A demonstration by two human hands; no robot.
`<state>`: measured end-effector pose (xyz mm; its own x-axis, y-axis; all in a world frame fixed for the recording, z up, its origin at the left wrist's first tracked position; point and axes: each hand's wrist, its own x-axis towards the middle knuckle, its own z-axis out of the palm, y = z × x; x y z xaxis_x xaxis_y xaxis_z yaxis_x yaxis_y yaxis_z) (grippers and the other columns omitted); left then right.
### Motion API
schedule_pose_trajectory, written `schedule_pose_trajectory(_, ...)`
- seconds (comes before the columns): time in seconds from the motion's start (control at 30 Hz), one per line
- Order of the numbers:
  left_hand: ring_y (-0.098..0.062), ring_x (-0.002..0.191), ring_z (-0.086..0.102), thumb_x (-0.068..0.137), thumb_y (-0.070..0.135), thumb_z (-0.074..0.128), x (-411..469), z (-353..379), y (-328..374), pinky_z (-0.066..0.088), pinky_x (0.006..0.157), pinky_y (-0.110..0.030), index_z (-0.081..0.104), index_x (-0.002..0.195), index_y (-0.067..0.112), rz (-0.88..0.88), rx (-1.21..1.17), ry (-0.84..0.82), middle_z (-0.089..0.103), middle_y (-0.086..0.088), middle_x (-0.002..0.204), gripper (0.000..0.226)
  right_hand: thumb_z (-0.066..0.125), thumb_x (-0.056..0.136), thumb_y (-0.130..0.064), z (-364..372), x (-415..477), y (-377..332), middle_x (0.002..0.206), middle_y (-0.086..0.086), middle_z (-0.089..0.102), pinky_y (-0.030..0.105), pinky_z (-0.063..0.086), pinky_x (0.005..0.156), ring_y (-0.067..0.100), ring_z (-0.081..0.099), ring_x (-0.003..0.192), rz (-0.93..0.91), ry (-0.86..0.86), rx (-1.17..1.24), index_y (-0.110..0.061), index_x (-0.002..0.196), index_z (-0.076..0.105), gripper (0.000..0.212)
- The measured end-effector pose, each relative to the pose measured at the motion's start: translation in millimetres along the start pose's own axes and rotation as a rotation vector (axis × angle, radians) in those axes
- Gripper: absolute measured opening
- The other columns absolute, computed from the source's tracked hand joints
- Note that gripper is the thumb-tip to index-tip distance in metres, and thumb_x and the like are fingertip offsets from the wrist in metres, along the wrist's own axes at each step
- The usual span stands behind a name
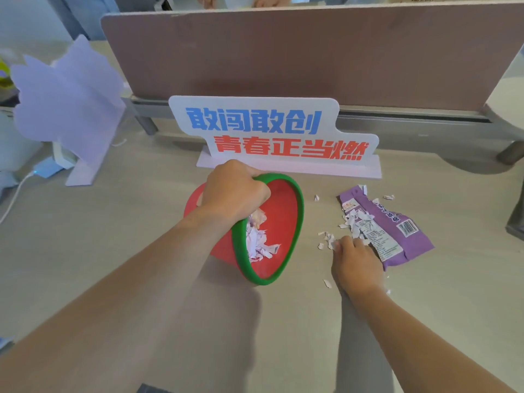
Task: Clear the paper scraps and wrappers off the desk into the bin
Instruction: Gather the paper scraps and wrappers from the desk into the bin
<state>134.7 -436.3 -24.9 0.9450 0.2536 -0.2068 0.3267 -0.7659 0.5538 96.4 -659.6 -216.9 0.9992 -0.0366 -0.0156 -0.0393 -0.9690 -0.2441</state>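
Red bin point(279, 222) tilted – L hand point(234, 191) grip clamps rim | R hand point(355, 259) grip closing on scraps point(330, 241) by wrapper point(397, 222)

Sign point(273, 134) — "敢闯敢创 青春正当燃"

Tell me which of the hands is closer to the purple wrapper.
Right. The right hand rests against the purple wrapper's near-left edge, among scraps; the left hand grips the red bin's green rim, off to its left.

two bare forearms, no sleeves, left hand point(234, 191), right hand point(355, 260)
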Motion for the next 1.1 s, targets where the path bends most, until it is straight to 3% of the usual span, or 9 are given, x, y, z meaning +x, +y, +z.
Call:
schedule_pose_trajectory(0.17, -0.025, 0.064, 0.064, 0.054, 0.009, 0.059, -5.7, -2.9, -1.2, 0.057, 0.059, -0.038, 0.081, 0.078, 0.01, 0.004, -0.013, 0.001, 0.075, -0.01, 0.07, 0.033, 0.037, 0.089, -0.009, -16.8, 20.3, -2.3, 0.077, 0.007, 0.053, 0.034, 0.039, 0.062, 0.034, 0.058, 0.079, 0.179, -0.284, 0.181, -0.008, 0.091, 0.05, 0.014)
schedule_pose_trajectory(0.27, -0.025, 0.047, 0.047, 0.052, 0.007, 0.06, -4.4, -7.7, -2.7, 0.041, 0.047, -0.028, 0.07, 0.064, -0.001, -0.01, -0.018, -0.017, 0.053, -0.005, 0.045, 0.018, 0.037, 0.096, -0.025, -48.9, 21.5, -17.7, 0.072, 0.012, 0.057, 0.034, 0.038, 0.062, 0.032, 0.054, 0.071, 0.2, -0.121, 0.488, -0.01, 0.082, 0.055, 0.027)
schedule_pose_trajectory(0.4, -0.018, 0.044, 0.043, 0.051, 0.008, 0.062, 1.6, -10.5, -3.0, 0.034, 0.037, -0.018, 0.061, 0.049, 0.003, -0.02, -0.066, -0.035, 0.049, 0.001, 0.04, 0.006, 0.042, 0.095, -0.03, -86.3, 10.5, -83.1, 0.062, 0.004, 0.055, 0.031, 0.033, 0.056, 0.028, 0.052, 0.064, -0.044, -0.068, 0.618, -0.014, 0.07, 0.048, 0.03)
schedule_pose_trajectory(0.53, -0.013, 0.039, 0.042, 0.052, 0.009, 0.063, 3.7, -6.4, -2.0, 0.033, 0.037, -0.019, 0.06, 0.042, 0.006, -0.009, -0.076, -0.039, 0.053, 0.001, 0.039, 0.01, 0.042, 0.094, -0.032, -78.4, 12.9, -140.1, 0.09, 0.018, 0.06, 0.038, 0.042, 0.066, 0.035, 0.056, 0.082, -0.254, -0.131, 0.476, -0.009, 0.091, 0.054, 0.027)
schedule_pose_trajectory(0.67, -0.011, 0.039, 0.043, 0.054, 0.008, 0.062, 7.1, -3.2, -2.6, 0.032, 0.04, -0.02, 0.057, 0.04, 0.011, -0.003, -0.097, -0.063, 0.051, 0.004, 0.037, 0.016, 0.04, 0.093, -0.029, -74.3, 13.8, -166.7, 0.125, 0.022, 0.037, 0.049, 0.035, 0.094, 0.04, 0.038, 0.112, -0.241, -0.353, 0.3, -0.006, 0.127, 0.038, 0.041)
schedule_pose_trajectory(0.8, -0.017, 0.044, 0.045, 0.053, 0.004, 0.061, 11.1, -5.2, 0.5, 0.034, 0.043, -0.022, 0.064, 0.05, 0.001, 0.009, -0.113, -0.076, 0.052, 0.004, 0.036, 0.005, 0.042, 0.087, -0.042, -76.8, 11.4, -157.7, 0.143, 0.017, 0.022, 0.051, 0.024, 0.11, 0.039, 0.025, 0.131, -0.375, -0.443, 0.399, -0.027, 0.13, 0.04, 0.045)
schedule_pose_trajectory(0.9, -0.02, 0.05, 0.046, 0.06, 0.003, 0.063, 14.5, -6.6, 11.1, 0.034, 0.045, -0.024, 0.062, 0.052, 0.001, 0.058, -0.075, -0.061, 0.052, 0.0, 0.044, 0.007, 0.047, 0.085, -0.052, -101.8, 7.1, -124.8, 0.151, 0.005, 0.021, 0.039, 0.025, 0.113, 0.022, 0.022, 0.14, -0.379, -0.373, 0.718, -0.041, 0.129, 0.044, 0.045)
schedule_pose_trajectory(0.97, -0.022, 0.052, 0.044, 0.062, 0.004, 0.063, 19.3, -6.0, 18.2, 0.03, 0.045, -0.024, 0.058, 0.054, 0.003, 0.09, -0.029, -0.06, 0.05, -0.005, 0.049, 0.009, 0.053, 0.087, -0.044, -120.2, 8.5, -93.6, 0.14, -0.006, 0.039, 0.027, 0.029, 0.109, 0.01, 0.035, 0.131, -0.282, -0.198, 0.84, -0.035, 0.13, 0.048, 0.043)
schedule_pose_trajectory(1.1, -0.022, 0.055, 0.045, 0.063, 0.006, 0.063, 30.1, 2.3, 25.1, 0.031, 0.048, -0.028, 0.06, 0.059, -0.006, 0.12, -0.002, -0.054, 0.051, -0.015, 0.054, 0.013, 0.064, 0.078, -0.042, -116.8, 39.8, -33.4, 0.121, -0.002, 0.046, 0.026, 0.041, 0.097, 0.02, 0.048, 0.118, 0.041, 0.159, 0.741, -0.028, 0.12, 0.054, 0.045)
